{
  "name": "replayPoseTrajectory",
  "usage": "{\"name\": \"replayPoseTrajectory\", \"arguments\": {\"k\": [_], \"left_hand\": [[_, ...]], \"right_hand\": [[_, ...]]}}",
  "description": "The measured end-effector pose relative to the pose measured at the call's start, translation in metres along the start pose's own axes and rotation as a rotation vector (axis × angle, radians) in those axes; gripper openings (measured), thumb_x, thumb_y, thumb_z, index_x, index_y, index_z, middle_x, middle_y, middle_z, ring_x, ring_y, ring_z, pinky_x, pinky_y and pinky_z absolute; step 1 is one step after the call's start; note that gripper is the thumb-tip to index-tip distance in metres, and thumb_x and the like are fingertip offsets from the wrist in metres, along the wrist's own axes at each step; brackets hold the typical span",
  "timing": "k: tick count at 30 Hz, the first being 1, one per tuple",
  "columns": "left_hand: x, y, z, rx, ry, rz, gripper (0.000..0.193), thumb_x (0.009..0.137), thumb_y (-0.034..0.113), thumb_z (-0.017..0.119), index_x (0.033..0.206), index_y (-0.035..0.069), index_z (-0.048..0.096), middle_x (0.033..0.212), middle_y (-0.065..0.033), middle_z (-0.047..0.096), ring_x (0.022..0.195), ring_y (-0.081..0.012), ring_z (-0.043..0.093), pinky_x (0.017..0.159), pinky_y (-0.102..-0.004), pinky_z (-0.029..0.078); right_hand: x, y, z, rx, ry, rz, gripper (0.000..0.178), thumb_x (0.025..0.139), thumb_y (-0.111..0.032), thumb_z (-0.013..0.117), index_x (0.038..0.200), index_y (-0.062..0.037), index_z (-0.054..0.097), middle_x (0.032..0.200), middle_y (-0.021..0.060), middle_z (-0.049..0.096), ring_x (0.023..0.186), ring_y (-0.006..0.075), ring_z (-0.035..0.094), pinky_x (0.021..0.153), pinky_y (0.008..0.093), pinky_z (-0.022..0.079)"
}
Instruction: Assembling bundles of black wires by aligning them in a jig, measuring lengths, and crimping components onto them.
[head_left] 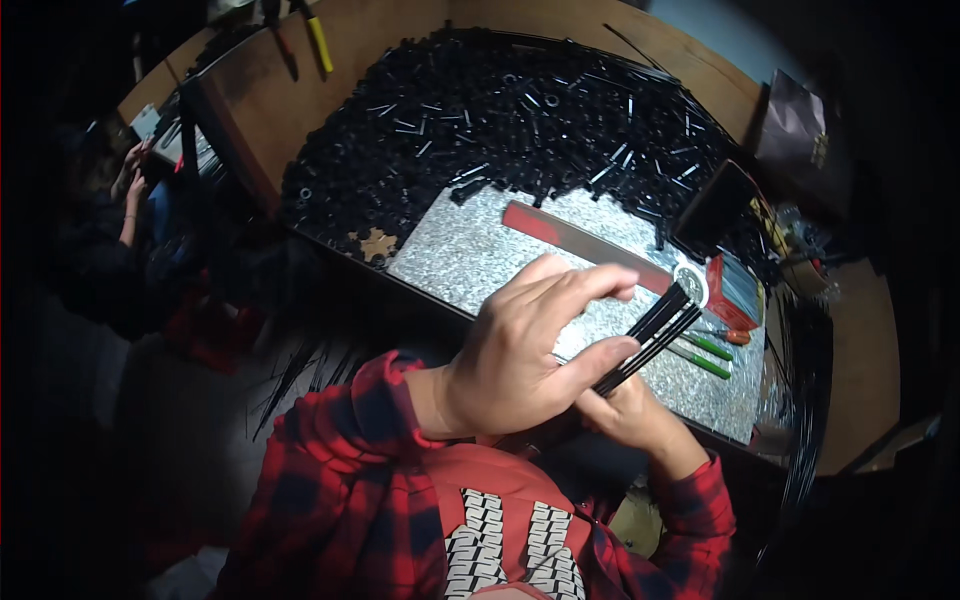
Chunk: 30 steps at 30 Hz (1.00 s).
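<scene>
Wooden boards [350, 40] close off the back of a speckled grey surface [440, 245], where a broad heap of small black parts [500, 125] spreads along the far side. Nearer lie a long red bar [585, 245], set slantwise, a red box [732, 295] toward the right, and two green handles [712, 368] just beside it.

Above the near part of the surface is a bundle of slim black strips [655, 335]. Its long axis runs from low left, close to the body, up and away to the right. At the far end shows a white-rimmed round piece [690, 285]; whether it is joined to the strips or lies behind them, I cannot tell.

The right hand [635, 410] is at the lower end and appears closed around the strips, though much of its grip is hidden. The left hand [515, 350] is spread, index finger and thumb well apart with nothing seen between them. From its palm the bundle lies to the right; its thumb tip overlaps the strips in view, and contact is hard to judge. Of the two, the right hand is nearer the low end, while the left index finger points toward the upper one.
</scene>
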<state>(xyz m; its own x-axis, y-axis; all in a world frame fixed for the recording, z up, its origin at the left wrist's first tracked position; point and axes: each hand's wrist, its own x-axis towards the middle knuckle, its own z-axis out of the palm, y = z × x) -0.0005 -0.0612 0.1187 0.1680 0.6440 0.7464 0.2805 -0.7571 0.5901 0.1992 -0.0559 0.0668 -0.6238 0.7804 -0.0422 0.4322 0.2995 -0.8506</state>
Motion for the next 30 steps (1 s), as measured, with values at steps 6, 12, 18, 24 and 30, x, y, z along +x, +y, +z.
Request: {"name": "replayPoseTrajectory", "arguments": {"k": [6, 12, 18, 24, 30], "left_hand": [[0.021, -0.007, 0.012, -0.275, -0.158, -0.222, 0.046, 0.08, 0.013, 0.072, 0.119, -0.004, 0.056, 0.095, -0.0148, 0.066, 0.081, -0.0233, 0.063, 0.075, -0.0325, 0.051], [0.016, -0.008, 0.009, -0.22, -0.293, -0.106, 0.04, 0.082, 0.012, 0.067, 0.118, -0.001, 0.059, 0.094, -0.0205, 0.067, 0.078, -0.0315, 0.068, 0.067, -0.0343, 0.053], [0.012, -0.003, 0.021, -0.305, -0.245, 0.081, 0.046, 0.083, 0.017, 0.068, 0.124, -0.001, 0.056, 0.083, -0.0186, 0.066, 0.066, -0.0279, 0.064, 0.06, -0.0352, 0.051], [0.004, -0.016, 0.002, -0.428, -0.171, 0.015, 0.06, 0.081, 0.035, 0.072, 0.121, -0.005, 0.053, 0.111, -0.0225, 0.063, 0.101, -0.0312, 0.064, 0.077, -0.0371, 0.053], [0.024, -0.203, -0.037, 0.373, 0.232, -0.294, 0.039, 0.089, 0.006, 0.057, 0.126, 0.0, 0.046, 0.107, -0.0171, 0.066, 0.092, -0.0283, 0.066, 0.077, -0.0352, 0.052]], "right_hand": [[0.007, 0.016, 0.014, -0.065, -0.086, -0.15, 0.03, 0.091, -0.02, 0.057, 0.114, -0.0008, 0.059, 0.112, 0.0241, 0.06, 0.106, 0.0408, 0.056, 0.089, 0.0456, 0.045], [-0.004, 0.029, 0.021, -0.006, -0.074, -0.22, 0.04, 0.093, -0.026, 0.056, 0.124, -0.0006, 0.054, 0.122, 0.0191, 0.056, 0.12, 0.034, 0.05, 0.099, 0.0422, 0.04], [0.008, 0.031, 0.04, 0.4, 0.445, -0.282, 0.032, 0.095, -0.027, 0.055, 0.105, 0.0032, 0.06, 0.087, 0.0112, 0.066, 0.08, 0.02, 0.064, 0.069, 0.0319, 0.05], [0.028, 0.065, 0.054, 0.307, 0.626, -0.116, 0.027, 0.095, -0.023, 0.056, 0.095, 0.0035, 0.062, 0.076, 0.007, 0.066, 0.067, 0.0161, 0.062, 0.06, 0.0283, 0.049], [0.033, 0.04, 0.054, 0.467, 0.529, 0.104, 0.02, 0.096, -0.018, 0.055, 0.087, -0.0012, 0.058, 0.072, 0.009, 0.066, 0.063, 0.0128, 0.062, 0.061, 0.0258, 0.05]]}}
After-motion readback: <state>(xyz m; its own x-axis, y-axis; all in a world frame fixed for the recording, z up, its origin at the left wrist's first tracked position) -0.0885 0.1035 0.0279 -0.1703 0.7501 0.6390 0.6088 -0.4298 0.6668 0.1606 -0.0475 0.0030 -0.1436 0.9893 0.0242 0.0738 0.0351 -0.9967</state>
